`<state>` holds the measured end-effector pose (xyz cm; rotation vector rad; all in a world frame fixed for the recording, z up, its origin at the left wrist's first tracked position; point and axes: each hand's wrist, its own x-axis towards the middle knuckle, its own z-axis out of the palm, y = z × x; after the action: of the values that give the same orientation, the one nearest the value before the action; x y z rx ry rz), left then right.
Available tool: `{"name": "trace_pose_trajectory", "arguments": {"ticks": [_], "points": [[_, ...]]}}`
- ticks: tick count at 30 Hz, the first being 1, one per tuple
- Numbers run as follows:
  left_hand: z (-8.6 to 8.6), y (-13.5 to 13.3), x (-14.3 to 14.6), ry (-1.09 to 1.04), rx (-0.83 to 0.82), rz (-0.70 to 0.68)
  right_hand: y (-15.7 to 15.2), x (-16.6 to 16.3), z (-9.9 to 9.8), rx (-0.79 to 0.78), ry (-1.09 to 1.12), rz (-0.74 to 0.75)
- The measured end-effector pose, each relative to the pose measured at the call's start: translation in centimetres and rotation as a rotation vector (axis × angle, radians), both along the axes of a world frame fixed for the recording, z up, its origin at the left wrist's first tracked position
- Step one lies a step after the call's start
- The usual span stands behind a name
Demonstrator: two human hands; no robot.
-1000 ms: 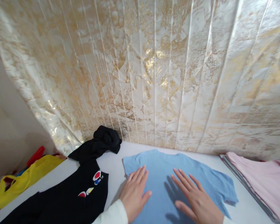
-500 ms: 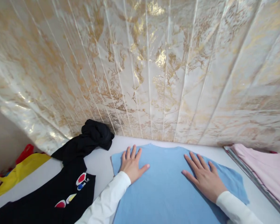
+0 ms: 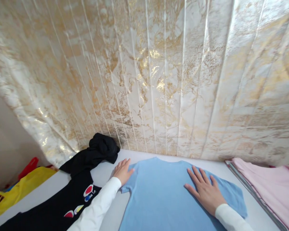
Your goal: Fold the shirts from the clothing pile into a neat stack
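Observation:
A light blue T-shirt (image 3: 163, 192) lies spread flat on the white table (image 3: 106, 170). My right hand (image 3: 204, 189) rests flat on its right side, fingers stretched out and apart. My left hand (image 3: 122, 170) sits at the shirt's upper left corner by the sleeve, fingers together and extended; whether it pinches the cloth I cannot make out. Both arms wear white sleeves.
A black garment (image 3: 86, 179) with a colourful print lies to the left, bunched at the far end. Yellow and red fabric (image 3: 21, 186) lies beyond it. A pink folded stack (image 3: 267, 186) sits at the right. A gold-and-white curtain (image 3: 149, 80) hangs behind the table.
My left hand has slid left from the shirt's body to its upper left corner. My right hand has stayed flat on the right side.

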<state>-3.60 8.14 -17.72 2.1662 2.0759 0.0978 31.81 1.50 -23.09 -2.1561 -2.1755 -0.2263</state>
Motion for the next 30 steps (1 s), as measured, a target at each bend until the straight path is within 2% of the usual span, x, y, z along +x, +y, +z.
{"name": "trace_pose_trajectory", "arguments": {"ticks": [4,14,20,24,27,30], "points": [[0.6,0.4,-2.1,0.033,0.062,0.087,0.0,0.1,0.0,-0.015,0.01,-0.003],[1.1,1.9,-4.2,-0.066,0.021,0.217,0.2,0.0,0.2,-0.007,0.009,-0.001],[0.7,1.2,-3.5,-0.048,0.072,0.205,0.0,0.1,0.2,-0.016,0.004,-0.003],[1.1,0.8,-2.8,-0.034,0.178,0.113,0.0,0.0,0.3,-0.026,0.0,-0.003],[1.3,0.7,-2.4,-0.028,0.19,0.033,0.0,0.0,0.3,-0.015,-0.006,-0.003],[1.1,0.6,-1.9,-0.008,0.188,0.035,0.1,0.0,0.4,-0.006,-0.005,-0.002]]}}
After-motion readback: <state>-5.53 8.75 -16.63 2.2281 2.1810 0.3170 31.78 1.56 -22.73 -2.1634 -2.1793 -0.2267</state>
